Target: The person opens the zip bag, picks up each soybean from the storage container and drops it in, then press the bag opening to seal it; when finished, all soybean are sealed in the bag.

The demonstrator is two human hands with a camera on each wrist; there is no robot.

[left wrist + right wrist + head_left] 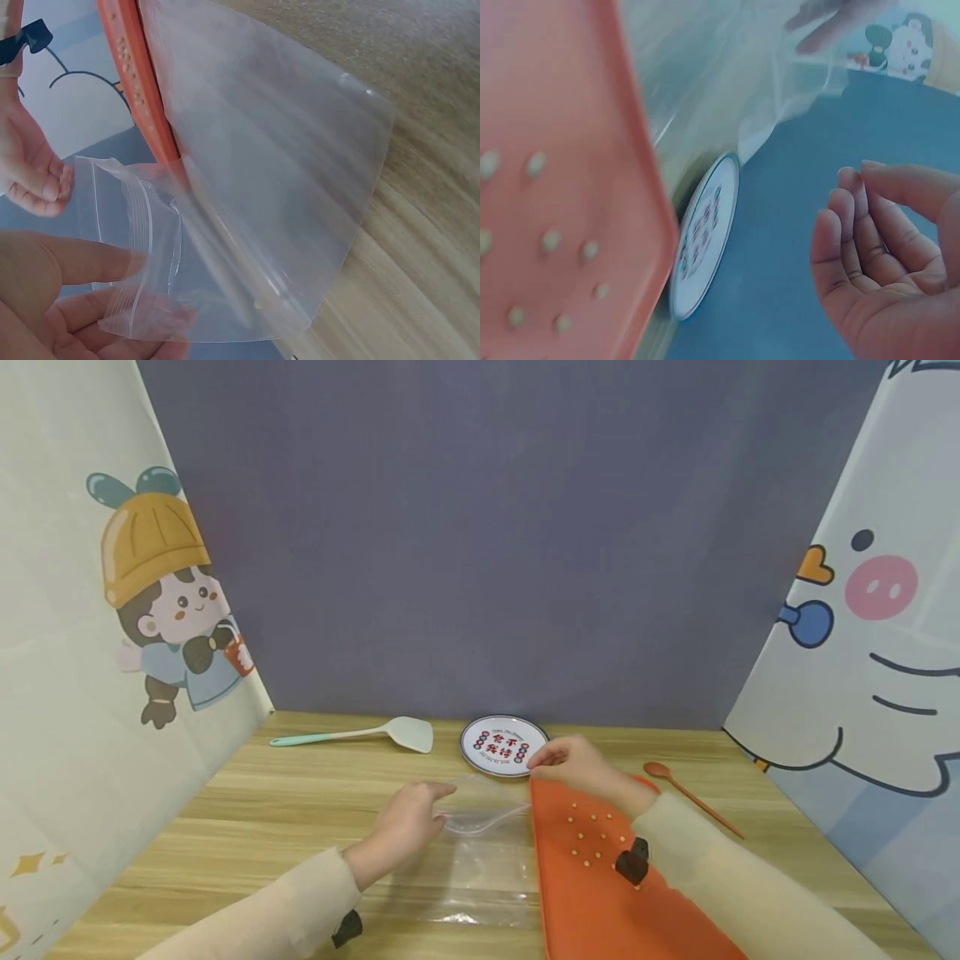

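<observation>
In the head view a clear zip bag [480,877] stands or lies low between my hands, its mouth partly spread. My left hand [405,818] pinches the bag's edge by the zip strip [142,225]. Just right of the bag lies an orange board [592,893] with several small pale beans [551,240] on it. My right hand [573,764] hovers over the board's far left corner by the plate, apart from the bag. Its fingers [840,217] are loosely bent with the thumb near the fingertips, and no thing shows between them.
A white plate [487,735] with red lettering stands at the back middle. A pale spatula [408,733] with a mint handle lies at the back left, a wooden spoon [690,793] right of the board. A dark panel [487,543] closes off the table's back.
</observation>
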